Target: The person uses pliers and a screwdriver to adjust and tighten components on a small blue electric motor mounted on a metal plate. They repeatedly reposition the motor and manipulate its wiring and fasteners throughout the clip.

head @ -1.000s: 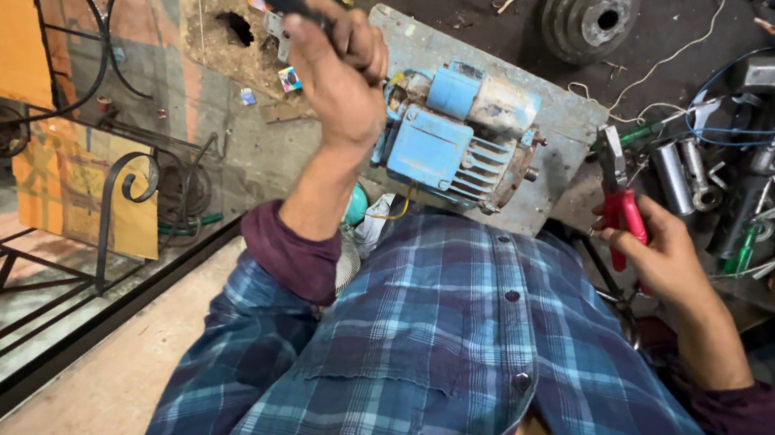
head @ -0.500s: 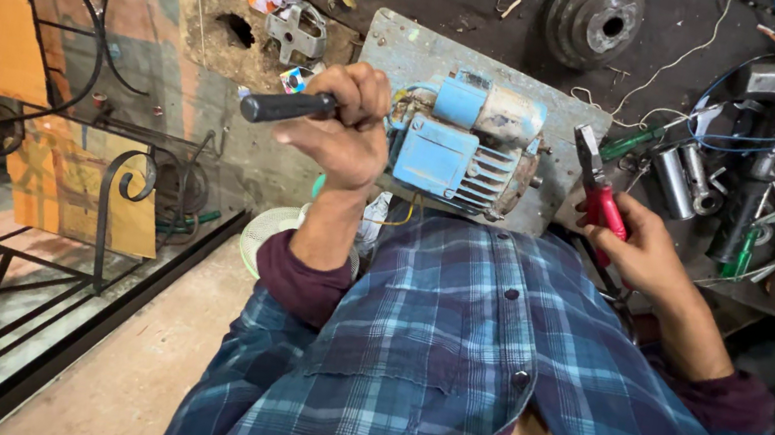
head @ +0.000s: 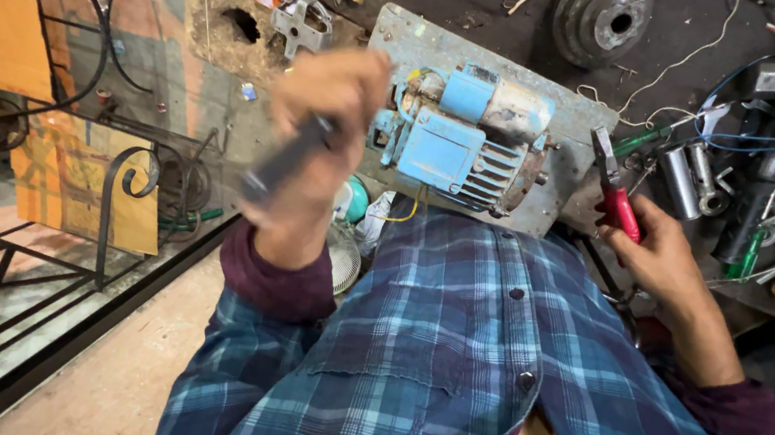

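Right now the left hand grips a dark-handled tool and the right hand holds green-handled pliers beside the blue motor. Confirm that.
Not quite. The head view shows the pliers in the right hand with red handles, not green. The rest stands: the left hand grips a dark-handled tool, and the pliers are beside the blue motor.

Dark-handled tool [head: 286,161], motion-blurred, is held tilted left of the blue motor [head: 464,142]; red-handled pliers [head: 614,189] are gripped upright at its right.

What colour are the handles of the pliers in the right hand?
Red, on the pliers in the right hand; head view.
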